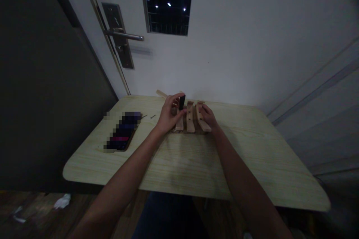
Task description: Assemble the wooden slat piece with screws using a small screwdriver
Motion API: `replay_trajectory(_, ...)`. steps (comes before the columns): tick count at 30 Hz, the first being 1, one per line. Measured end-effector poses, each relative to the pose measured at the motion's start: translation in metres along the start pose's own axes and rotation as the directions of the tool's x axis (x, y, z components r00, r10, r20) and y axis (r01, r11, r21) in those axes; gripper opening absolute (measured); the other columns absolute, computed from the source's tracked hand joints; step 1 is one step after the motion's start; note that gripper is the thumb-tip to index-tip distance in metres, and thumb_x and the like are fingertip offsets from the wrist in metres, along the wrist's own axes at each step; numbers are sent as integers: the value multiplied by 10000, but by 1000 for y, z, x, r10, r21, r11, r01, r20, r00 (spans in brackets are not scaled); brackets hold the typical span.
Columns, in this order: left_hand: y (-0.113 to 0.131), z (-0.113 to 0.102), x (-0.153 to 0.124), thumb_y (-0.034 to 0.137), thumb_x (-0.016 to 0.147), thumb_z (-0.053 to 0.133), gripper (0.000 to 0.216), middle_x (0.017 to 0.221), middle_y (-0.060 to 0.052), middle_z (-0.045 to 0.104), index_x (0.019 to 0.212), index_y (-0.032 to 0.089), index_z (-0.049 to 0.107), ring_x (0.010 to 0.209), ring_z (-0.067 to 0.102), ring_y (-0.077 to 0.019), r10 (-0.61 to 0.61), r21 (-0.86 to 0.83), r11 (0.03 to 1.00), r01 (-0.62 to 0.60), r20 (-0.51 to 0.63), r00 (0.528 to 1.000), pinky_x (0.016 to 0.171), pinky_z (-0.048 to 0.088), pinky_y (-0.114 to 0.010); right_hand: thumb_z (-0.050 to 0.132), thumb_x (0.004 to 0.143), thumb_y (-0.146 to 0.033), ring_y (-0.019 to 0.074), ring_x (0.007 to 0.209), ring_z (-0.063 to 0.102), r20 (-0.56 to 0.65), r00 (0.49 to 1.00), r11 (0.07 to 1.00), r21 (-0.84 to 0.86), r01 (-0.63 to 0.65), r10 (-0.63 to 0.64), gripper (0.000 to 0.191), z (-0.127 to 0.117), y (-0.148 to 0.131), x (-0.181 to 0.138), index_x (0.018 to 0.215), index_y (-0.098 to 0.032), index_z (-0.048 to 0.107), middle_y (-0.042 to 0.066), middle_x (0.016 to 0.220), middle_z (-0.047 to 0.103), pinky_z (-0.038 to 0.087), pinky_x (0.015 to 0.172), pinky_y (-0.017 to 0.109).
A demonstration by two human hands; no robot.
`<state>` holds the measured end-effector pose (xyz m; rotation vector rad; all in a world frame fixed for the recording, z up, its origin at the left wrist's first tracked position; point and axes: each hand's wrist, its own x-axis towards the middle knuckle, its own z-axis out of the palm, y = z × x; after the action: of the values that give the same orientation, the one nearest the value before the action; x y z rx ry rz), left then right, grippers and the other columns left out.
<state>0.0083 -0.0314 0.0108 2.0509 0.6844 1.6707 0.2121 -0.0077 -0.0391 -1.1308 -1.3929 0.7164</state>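
A small wooden assembly with several curved, light-wood pieces (190,121) stands near the middle of the table, the pieces side by side over a low brownish base. My left hand (169,115) is closed at its left side. Between that hand's thumb and fingers is a small black block-like piece (182,101), upright above the leftmost wooden piece (180,124); its exact kind is unclear. My right hand (209,116) grips the rightmost curved wooden piece (201,114), and its fingers are partly hidden behind the wood. Small dark holes show in the wooden pieces.
A phone (123,132), partly pixelated, lies on the table's left side. Beside it are thin screw- or nail-like pieces (153,116). Behind my left hand a wooden strip (161,93) sticks out. The pale table (252,157) meets a white door with a metal handle (126,36).
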Motion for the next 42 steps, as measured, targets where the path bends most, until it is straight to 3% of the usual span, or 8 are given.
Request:
replay_trajectory(3, -1, 0, 1, 339, 823, 714, 499, 1091, -45, 567, 1283, 310, 524, 873, 562, -164, 7, 18, 1000, -7, -12, 1000, 773, 516, -334, 530, 792, -580, 196, 787, 544, 2, 1000, 1000, -2, 6, -6, 361, 0, -1, 0, 805, -223, 584, 45, 838, 636, 465, 746, 344)
replay_trajectory(10, 4, -2, 2, 381, 879, 638, 494, 1073, -55, 614, 1342, 289, 492, 878, 575, -169, -8, -40, 999, 9, 28, 1000, 796, 500, -329, 534, 801, -578, 223, 840, 557, -2, 1000, 1000, -14, 23, -23, 355, 0, -2, -1, 757, -228, 570, 55, 813, 630, 462, 769, 362)
replay_trajectory(17, 4, -3, 0, 393, 946, 523, 441, 1283, -81, 596, 1377, 317, 472, 1009, 609, -208, 10, -40, 999, -7, 85, 996, 863, 500, -376, 531, 784, -603, 220, 811, 563, -3, 1000, 1000, -16, 18, -18, 393, -1, -1, 1, 781, -215, 591, 71, 840, 638, 471, 777, 378)
replay_trajectory(24, 1, 0, 1, 392, 840, 692, 510, 1196, -62, 576, 1312, 317, 513, 1002, 580, -195, 20, 33, 999, -20, 14, 1000, 797, 516, -336, 532, 784, -628, 222, 804, 582, 4, 1000, 1000, -3, -3, 3, 431, 0, -1, 0, 820, -205, 610, 74, 857, 649, 485, 760, 378)
replay_trajectory(32, 4, -3, 0, 381, 890, 621, 516, 1122, -64, 620, 1374, 298, 462, 882, 588, -164, -8, -26, 1000, 9, 38, 999, 800, 507, -337, 534, 790, -630, 210, 795, 560, -5, 1000, 1000, -1, 18, -19, 412, 0, -1, 0, 792, -223, 596, 55, 832, 636, 470, 775, 371)
replay_trajectory(38, 4, -3, -1, 375, 937, 544, 480, 1124, -73, 627, 1400, 316, 432, 948, 608, -192, -25, -98, 995, 34, 90, 996, 856, 509, -386, 536, 792, -626, 190, 724, 529, 14, 1000, 1000, -4, 10, -10, 406, -1, 1, 1, 754, -222, 568, 31, 760, 594, 453, 715, 348)
replay_trajectory(42, 2, -2, 0, 368, 864, 666, 490, 1174, -67, 578, 1324, 319, 504, 984, 586, -194, -1, -25, 1000, 2, 17, 1000, 835, 517, -368, 530, 791, -626, 194, 755, 536, 8, 1000, 1000, -1, 13, -13, 404, -1, 0, 1, 766, -225, 565, 38, 801, 606, 453, 745, 352)
